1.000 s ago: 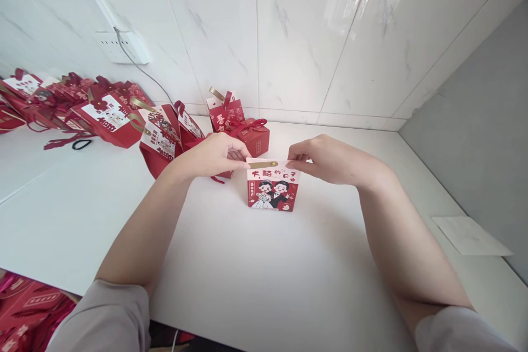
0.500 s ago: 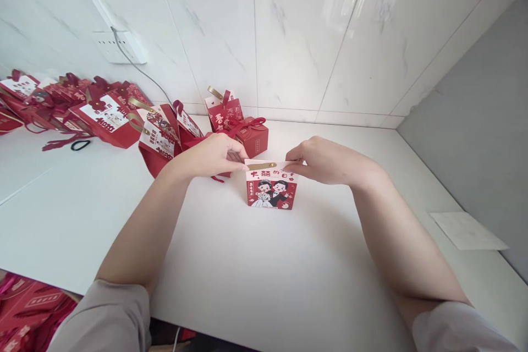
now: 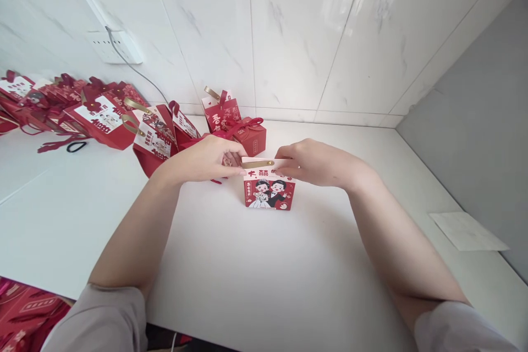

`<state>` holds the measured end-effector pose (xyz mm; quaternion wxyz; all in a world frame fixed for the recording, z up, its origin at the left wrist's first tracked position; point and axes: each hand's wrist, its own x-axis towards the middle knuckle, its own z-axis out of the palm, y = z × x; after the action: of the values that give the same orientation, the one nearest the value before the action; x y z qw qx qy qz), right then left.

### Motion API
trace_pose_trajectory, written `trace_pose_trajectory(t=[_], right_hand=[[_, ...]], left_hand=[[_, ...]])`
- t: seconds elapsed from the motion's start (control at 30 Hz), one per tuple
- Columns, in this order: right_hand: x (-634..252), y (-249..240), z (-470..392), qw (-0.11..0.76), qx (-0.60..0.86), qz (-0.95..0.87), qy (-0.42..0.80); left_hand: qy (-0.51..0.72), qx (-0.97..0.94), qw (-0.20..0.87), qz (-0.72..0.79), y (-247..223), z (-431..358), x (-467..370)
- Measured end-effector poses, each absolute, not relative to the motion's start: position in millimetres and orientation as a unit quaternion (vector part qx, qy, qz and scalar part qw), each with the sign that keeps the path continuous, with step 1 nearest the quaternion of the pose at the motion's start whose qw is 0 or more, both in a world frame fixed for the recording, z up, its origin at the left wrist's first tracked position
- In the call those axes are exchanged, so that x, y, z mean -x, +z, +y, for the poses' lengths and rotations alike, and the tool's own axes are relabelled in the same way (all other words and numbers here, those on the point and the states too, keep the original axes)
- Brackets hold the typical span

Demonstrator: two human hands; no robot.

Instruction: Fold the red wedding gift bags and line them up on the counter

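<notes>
A small red and white gift box [image 3: 269,193] with a cartoon couple on its front stands upright on the white table [image 3: 264,269]. Along its pale top edge runs a gold strap [image 3: 258,164] with a round stud. My left hand [image 3: 210,159] pinches the upper left corner between thumb and fingers. At the upper right, my right hand [image 3: 315,162] grips the box's top, its thumb in front and fingers behind. The back of the box is hidden.
Several red gift boxes [image 3: 103,121] with ribbons lie at the left. Behind my left hand stands a red box with a bow [image 3: 252,136]. A white sheet [image 3: 468,230] lies at the right. More red packaging [image 3: 28,308] shows below the table's left edge.
My right hand has shifted slightly left along the top of the box, covering more of the printed lettering. My left hand's fingers are a little more apart. The view has moved slightly.
</notes>
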<state>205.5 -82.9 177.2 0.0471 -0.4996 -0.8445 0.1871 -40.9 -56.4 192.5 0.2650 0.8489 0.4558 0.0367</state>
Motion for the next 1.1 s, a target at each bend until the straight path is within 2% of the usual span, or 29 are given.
trace_pose_trajectory(t=[0.17,0.33,0.47,1.1], right_hand=[[-202.2,173.9,-83.0,0.103,0.445,-0.874,0.166],[-201.6,173.0,-82.9,0.092,0.441,-0.881,0.147],[-201.3,172.7,-82.0,0.085,0.446,-0.878,0.151],[-201.4,171.6,-82.0,0.082,0.454,-0.874,0.15]], left_hand=[[0.072,-0.851,0.246,0.459,191.2,-58.8,38.9],[0.125,-0.845,0.247,0.458,195.7,-62.2,41.7],[0.105,-0.836,0.285,0.458,194.3,-62.8,39.6],[0.11,-0.828,0.297,0.462,190.3,-61.3,37.5]])
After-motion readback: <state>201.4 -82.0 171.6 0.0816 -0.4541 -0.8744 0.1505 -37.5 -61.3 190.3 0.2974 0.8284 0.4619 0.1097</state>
